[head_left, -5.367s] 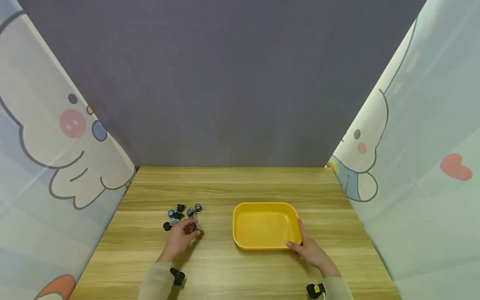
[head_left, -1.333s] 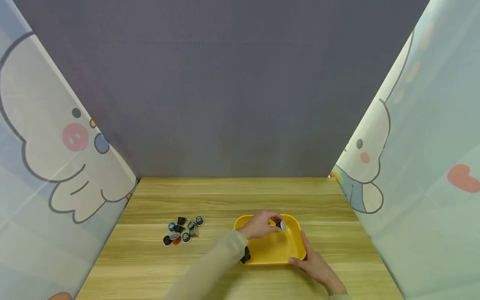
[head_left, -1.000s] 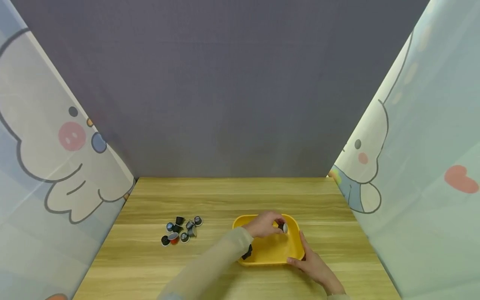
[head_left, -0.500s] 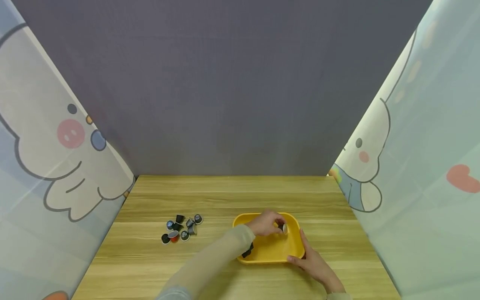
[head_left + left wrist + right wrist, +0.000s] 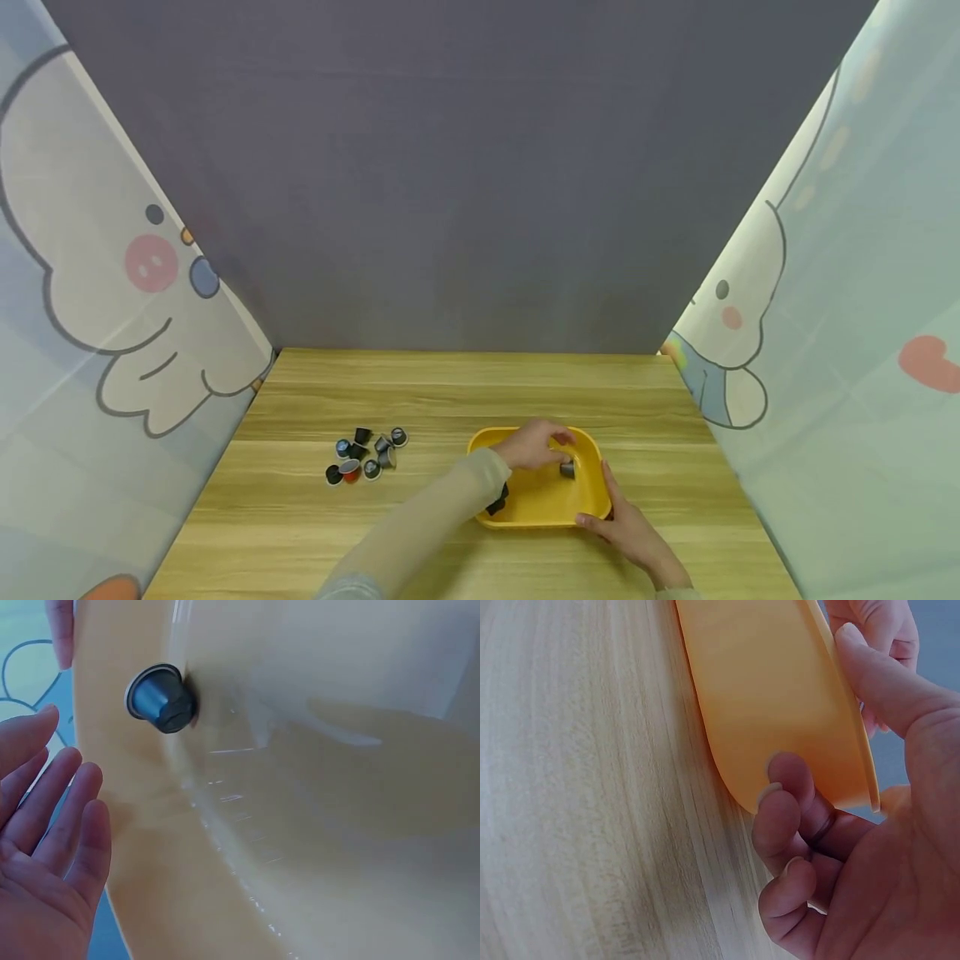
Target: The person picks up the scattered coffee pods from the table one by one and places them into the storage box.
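A dark grey coffee capsule point(image 5: 567, 470) lies on its side in the yellow tray point(image 5: 540, 504). My left hand point(image 5: 528, 446) hovers over the tray just left of that capsule, fingers apart and holding nothing. In the left wrist view the capsule point(image 5: 161, 701) rests by the tray wall, away from the fingers of my left hand point(image 5: 49, 855). My right hand point(image 5: 628, 525) grips the tray's near right corner. Its thumb lies on the rim and its other fingers curl against the outer wall of the tray point(image 5: 780, 690) in the right wrist view.
Several loose coffee capsules, black, grey and blue, and one red capsule point(image 5: 350, 473), lie in a group on the wooden table point(image 5: 315, 533) at left. A dark grey panel point(image 5: 465, 208) stands behind the table. Printed cloth walls flank both sides.
My left hand has carried a grey capsule from the group on the left into the tray and let go of it there. The right hand has kept its grip on the tray.
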`<act>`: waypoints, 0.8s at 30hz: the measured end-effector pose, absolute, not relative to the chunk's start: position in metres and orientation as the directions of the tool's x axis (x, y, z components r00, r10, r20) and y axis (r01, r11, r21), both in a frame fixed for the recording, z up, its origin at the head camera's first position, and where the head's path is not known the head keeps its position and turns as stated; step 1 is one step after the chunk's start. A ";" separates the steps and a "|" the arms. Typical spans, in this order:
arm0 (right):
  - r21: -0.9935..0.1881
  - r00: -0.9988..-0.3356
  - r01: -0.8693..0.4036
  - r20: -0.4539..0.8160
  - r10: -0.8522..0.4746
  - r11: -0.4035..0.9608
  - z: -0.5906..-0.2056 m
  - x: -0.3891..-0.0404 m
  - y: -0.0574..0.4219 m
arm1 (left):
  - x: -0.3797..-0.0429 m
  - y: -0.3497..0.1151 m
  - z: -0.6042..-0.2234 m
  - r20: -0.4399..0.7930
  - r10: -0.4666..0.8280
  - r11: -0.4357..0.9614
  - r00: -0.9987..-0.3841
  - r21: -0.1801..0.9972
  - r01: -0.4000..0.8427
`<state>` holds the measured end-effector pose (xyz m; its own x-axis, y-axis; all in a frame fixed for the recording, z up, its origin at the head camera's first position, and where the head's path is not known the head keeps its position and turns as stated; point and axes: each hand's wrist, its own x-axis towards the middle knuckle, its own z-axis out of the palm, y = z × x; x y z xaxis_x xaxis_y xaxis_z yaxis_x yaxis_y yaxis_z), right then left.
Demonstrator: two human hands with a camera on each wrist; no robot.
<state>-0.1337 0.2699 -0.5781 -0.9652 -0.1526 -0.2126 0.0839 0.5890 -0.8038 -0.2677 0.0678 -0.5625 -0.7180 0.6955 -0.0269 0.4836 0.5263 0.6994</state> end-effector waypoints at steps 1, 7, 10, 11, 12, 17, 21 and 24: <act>-0.805 -0.965 0.085 -0.213 -0.152 0.588 -0.579 -0.134 0.270 | -0.267 0.067 -0.561 -0.025 0.695 0.520 -0.719 0.708 0.478; -0.803 -0.964 0.086 -0.216 -0.154 0.590 -0.580 -0.135 0.271 | -0.264 0.063 -0.551 -0.007 0.684 0.489 -0.730 0.747 0.451; -0.800 -0.963 0.090 -0.223 -0.154 0.594 -0.581 -0.136 0.271 | -0.262 0.061 -0.546 0.008 0.674 0.473 -0.739 0.764 0.439; -0.800 -0.962 0.093 -0.225 -0.153 0.593 -0.581 -0.136 0.272 | -0.261 0.060 -0.544 0.014 0.670 0.467 -0.742 0.769 0.436; -0.799 -0.962 0.095 -0.226 -0.151 0.593 -0.581 -0.136 0.272 | -0.261 0.059 -0.542 0.023 0.667 0.460 -0.745 0.774 0.435; -0.803 -0.962 0.102 -0.229 -0.146 0.588 -0.582 -0.136 0.272 | -0.260 0.051 -0.536 0.062 0.638 0.416 -0.767 0.811 0.412; -0.804 -0.966 0.091 -0.215 -0.144 0.587 -0.583 -0.135 0.272 | -0.261 0.042 -0.531 0.091 0.614 0.350 -0.784 0.859 0.374; -0.804 -0.967 0.088 -0.211 -0.144 0.588 -0.583 -0.135 0.272 | -0.261 0.034 -0.528 0.108 0.599 0.302 -0.794 0.887 0.349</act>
